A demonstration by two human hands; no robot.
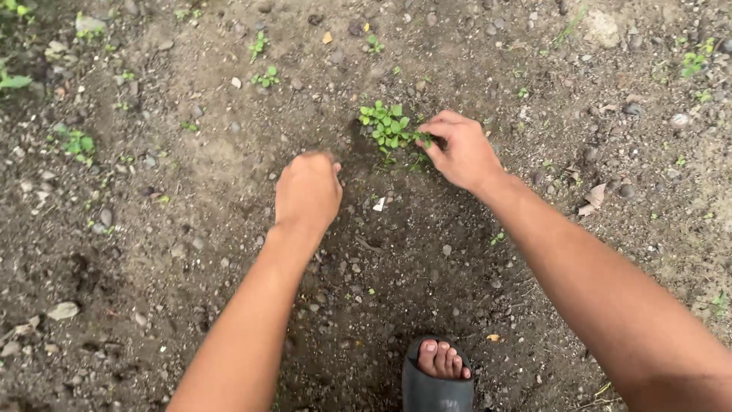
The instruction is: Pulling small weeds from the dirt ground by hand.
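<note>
A small green weed [387, 126] with round leaves grows in dark stony soil near the upper middle of the head view. My right hand [460, 152] has its fingers pinched on the weed's right side, close to the ground. To the left of the plant and apart from it, my left hand [307, 191] is curled into a loose fist with its knuckles down toward the soil. Whether that fist holds anything is hidden.
My foot in a dark sandal [436, 378] stands at the bottom middle. Smaller weeds [264, 76] dot the soil at upper left, and another clump [78, 143] grows at the far left. Pebbles, a dry leaf [593, 197] and a white scrap [379, 204] lie about.
</note>
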